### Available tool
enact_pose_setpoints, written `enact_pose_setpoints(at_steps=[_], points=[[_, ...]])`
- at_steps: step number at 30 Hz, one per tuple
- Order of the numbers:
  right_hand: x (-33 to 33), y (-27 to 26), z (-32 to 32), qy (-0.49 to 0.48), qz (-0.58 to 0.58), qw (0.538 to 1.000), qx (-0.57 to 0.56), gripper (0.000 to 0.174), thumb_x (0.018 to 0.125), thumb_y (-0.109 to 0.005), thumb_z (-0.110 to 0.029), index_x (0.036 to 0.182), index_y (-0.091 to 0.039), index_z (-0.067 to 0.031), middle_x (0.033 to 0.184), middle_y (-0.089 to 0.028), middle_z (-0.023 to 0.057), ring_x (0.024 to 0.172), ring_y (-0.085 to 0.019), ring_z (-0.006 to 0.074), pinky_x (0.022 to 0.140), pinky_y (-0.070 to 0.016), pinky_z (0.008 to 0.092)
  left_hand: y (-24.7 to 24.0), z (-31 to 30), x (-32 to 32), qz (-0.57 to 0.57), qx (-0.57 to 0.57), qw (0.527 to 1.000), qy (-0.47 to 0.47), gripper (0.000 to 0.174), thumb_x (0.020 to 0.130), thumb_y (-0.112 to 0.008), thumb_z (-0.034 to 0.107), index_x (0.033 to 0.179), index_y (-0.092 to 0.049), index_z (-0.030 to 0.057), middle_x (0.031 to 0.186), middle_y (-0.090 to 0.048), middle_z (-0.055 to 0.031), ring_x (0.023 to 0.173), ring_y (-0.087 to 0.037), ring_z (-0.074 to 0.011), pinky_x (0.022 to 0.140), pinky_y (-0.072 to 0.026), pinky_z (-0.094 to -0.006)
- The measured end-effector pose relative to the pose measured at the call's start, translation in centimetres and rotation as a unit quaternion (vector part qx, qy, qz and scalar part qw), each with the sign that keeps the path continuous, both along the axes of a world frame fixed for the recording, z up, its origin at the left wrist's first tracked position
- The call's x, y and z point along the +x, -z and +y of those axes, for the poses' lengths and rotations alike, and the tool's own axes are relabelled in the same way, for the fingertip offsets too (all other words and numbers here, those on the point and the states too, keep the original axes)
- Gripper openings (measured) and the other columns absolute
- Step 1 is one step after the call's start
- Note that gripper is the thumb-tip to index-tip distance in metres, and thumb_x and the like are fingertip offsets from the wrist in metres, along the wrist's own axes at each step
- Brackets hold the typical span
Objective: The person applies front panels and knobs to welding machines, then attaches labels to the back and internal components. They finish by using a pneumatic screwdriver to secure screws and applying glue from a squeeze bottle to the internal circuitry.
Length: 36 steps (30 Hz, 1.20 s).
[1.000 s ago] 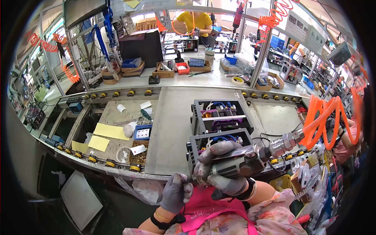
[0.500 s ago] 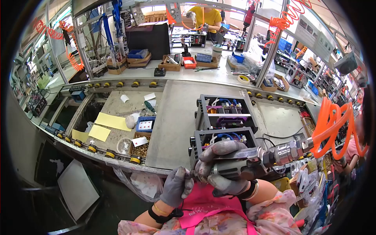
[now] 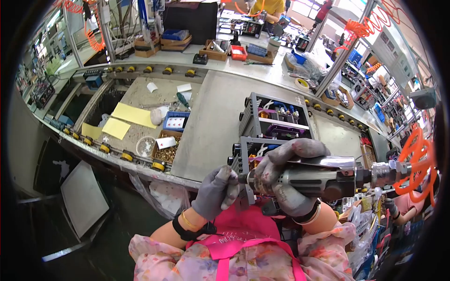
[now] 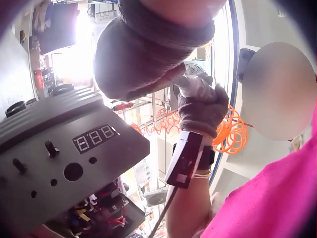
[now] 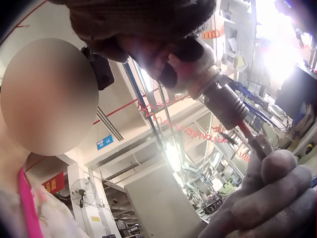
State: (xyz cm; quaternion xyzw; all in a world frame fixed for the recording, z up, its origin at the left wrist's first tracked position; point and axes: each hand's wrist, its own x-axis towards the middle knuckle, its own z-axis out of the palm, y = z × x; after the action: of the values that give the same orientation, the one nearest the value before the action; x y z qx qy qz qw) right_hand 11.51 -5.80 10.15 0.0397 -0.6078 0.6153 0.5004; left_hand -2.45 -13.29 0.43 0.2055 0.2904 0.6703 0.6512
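My gloved right hand grips a pneumatic screwdriver, its orange coiled air hose running off to the right. The tool lies nearly level in front of my chest, pointing left. At its tip, my gloved left hand pinches the end of the bit with thumb and fingers. In the right wrist view the bit runs from the chuck into the left fingertips; those fingers hide its end. Just beyond the hands stands a grey open-topped device case, partly covered by the right hand and tool.
A second open case with wiring inside stands behind the first. To the left are a box of small brass-coloured parts, a blue tray, a green-handled screwdriver and yellow paper sheets. Roller rails edge the bench.
The head view has tilted down and shifted, so the bench sits higher in it. The screwdriver and both hands have moved slightly up and right in view, keeping the same hold.
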Motion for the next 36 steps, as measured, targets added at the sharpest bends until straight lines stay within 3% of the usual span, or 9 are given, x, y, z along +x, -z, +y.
enact_pose_setpoints(at_steps=[5, 11, 14, 15, 18, 21, 23, 28, 36], points=[[0.1, 0.5, 0.8, -0.004, -0.012, 1.0, 0.001, 0.055, 0.082, -0.073, -0.007, 0.127, -0.043, -0.0105, 0.096, -0.061, 0.0124, 0.068, -0.062, 0.02, 0.052, -0.0513, 0.0352, 0.3, 0.6, 0.4, -0.055, -0.023, 0.998, -0.016, 0.034, 0.099, -0.047, 0.038, 0.085, -0.057, 0.0083, 0.06, -0.055, -0.0033, 0.035, -0.041, -0.0102, 0.03, -0.0306, -0.0221], [-1.3, -1.5, 3.0, -0.047, 0.05, 0.997, 0.033, 0.07, 0.078, -0.071, -0.001, 0.139, -0.036, -0.0105, 0.107, -0.058, 0.0135, 0.068, -0.059, 0.0191, 0.05, -0.051, 0.0324, -1.0, 1.3, -0.5, -0.124, 0.011, 0.991, 0.053, 0.05, 0.096, -0.043, 0.053, 0.106, -0.053, 0.0051, 0.071, -0.06, -0.0087, 0.047, -0.052, -0.0127, 0.036, -0.0397, -0.0243], [-1.3, -4.8, 5.6, -0.015, 0.048, 0.999, 0.011, 0.057, 0.082, -0.065, -0.005, 0.134, -0.042, -0.0052, 0.109, -0.059, 0.0142, 0.071, -0.059, 0.0196, 0.056, -0.0522, 0.0349, -1.0, 4.4, -3.0, -0.007, 0.033, 0.999, -0.007, 0.059, 0.095, -0.043, 0.055, 0.121, -0.046, 0.0021, 0.079, -0.061, -0.0112, 0.059, -0.057, -0.0143, 0.045, -0.0476, -0.0254], [-1.4, -5.8, 6.7, 0.009, 0.035, 0.999, -0.001, 0.053, 0.083, -0.063, -0.006, 0.132, -0.045, -0.0035, 0.11, -0.059, 0.0145, 0.072, -0.059, 0.0198, 0.059, -0.0526, 0.0357, -0.5, 5.6, -4.5, 0.129, 0.043, 0.99, -0.034, 0.058, 0.094, -0.05, 0.047, 0.126, -0.043, -0.0007, 0.088, -0.061, -0.0119, 0.068, -0.06, -0.0149, 0.056, -0.0514, -0.0253], [-0.9, -7.0, 10.9, 0.063, -0.019, 0.998, -0.016, 0.033, 0.084, -0.061, -0.003, 0.115, -0.055, 0.0052, 0.103, -0.063, 0.0142, 0.073, -0.062, 0.0193, 0.063, -0.0527, 0.0334, 0.6, 10.7, -7.0, 0.525, 0.081, 0.838, -0.127, 0.059, 0.084, -0.068, 0.038, 0.128, -0.048, 0.0048, 0.101, -0.057, -0.0124, 0.078, -0.06, -0.0158, 0.067, -0.0514, -0.0274], [-2.0, -6.8, 14.8, 0.137, -0.043, 0.99, 0.004, 0.028, 0.083, -0.059, -0.001, 0.11, -0.057, 0.0075, 0.097, -0.062, 0.0147, 0.068, -0.061, 0.0193, 0.062, -0.0513, 0.0321, -1.2, 15.1, -6.8, 0.708, 0.06, 0.696, -0.104, 0.066, 0.075, -0.074, 0.045, 0.129, -0.052, 0.014, 0.106, -0.053, -0.0126, 0.082, -0.059, -0.0176, 0.072, -0.0518, -0.0314], [-3.0, -5.6, 16.9, 0.18, -0.042, 0.983, 0.001, 0.046, 0.076, -0.059, 0.003, 0.121, -0.048, 0.0035, 0.097, -0.063, 0.0147, 0.073, -0.064, 0.0205, 0.065, -0.053, 0.0305, -1.4, 17.8, -5.6, 0.743, 0.039, 0.665, -0.062, 0.07, 0.07, -0.076, 0.049, 0.129, -0.053, 0.0181, 0.107, -0.051, -0.0136, 0.085, -0.06, -0.022, 0.077, -0.0516, -0.0352], [-3.0, -3.2, 19.5, 0.163, -0.1, 0.979, -0.071, 0.046, 0.074, -0.062, 0.004, 0.118, -0.052, 0.0016, 0.098, -0.064, 0.0127, 0.078, -0.066, 0.0198, 0.068, -0.0544, 0.0302, -2.5, 21.2, -3.1, 0.79, -0.015, 0.612, 0.034, 0.064, 0.07, -0.073, 0.049, 0.124, -0.056, 0.019, 0.107, -0.049, -0.0189, 0.092, -0.061, -0.0376, 0.082, -0.0503, -0.0439], [-3.0, -1.3, 21.3, 0.126, -0.126, 0.98, -0.087, 0.054, 0.074, -0.061, 0.0, 0.127, -0.049, 0.0017, 0.103, -0.062, 0.0141, 0.083, -0.064, 0.0201, 0.076, -0.0538, 0.0348, -0.4, 23.1, -2.8, 0.778, 0.019, 0.628, -0.018, 0.055, 0.065, -0.069, 0.032, 0.117, -0.06, 0.0149, 0.102, -0.051, -0.02, 0.08, -0.063, -0.0373, 0.074, -0.0532, -0.0421]])
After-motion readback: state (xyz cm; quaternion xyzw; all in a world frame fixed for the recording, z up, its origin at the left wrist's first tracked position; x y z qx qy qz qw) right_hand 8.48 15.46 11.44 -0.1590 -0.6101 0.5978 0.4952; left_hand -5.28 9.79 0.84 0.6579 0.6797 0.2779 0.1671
